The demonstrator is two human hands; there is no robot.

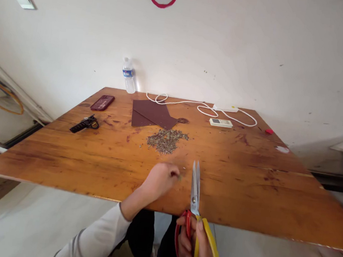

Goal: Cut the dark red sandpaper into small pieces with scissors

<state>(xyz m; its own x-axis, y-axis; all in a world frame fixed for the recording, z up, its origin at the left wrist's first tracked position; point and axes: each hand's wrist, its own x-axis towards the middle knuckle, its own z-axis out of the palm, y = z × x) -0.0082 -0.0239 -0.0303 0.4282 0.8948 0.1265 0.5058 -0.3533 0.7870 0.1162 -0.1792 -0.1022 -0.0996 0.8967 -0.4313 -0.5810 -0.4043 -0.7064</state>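
Observation:
My right hand grips a pair of scissors with one red and one yellow handle. The blades point away from me over the table edge, slightly parted. Left of the blades, my left hand is closed in a pinch just above the wood. Whatever its fingertips hold, if anything, is too small and blurred to name. Beyond it lies a loose pile of small grey-brown dried bits. One tiny pale piece rests on the table between the pile and the scissors.
On the wooden table are dark red sheets, a dark red phone, a black strap-like item, a water bottle, a white cable with a power strip, and a small white device. A wall stands behind.

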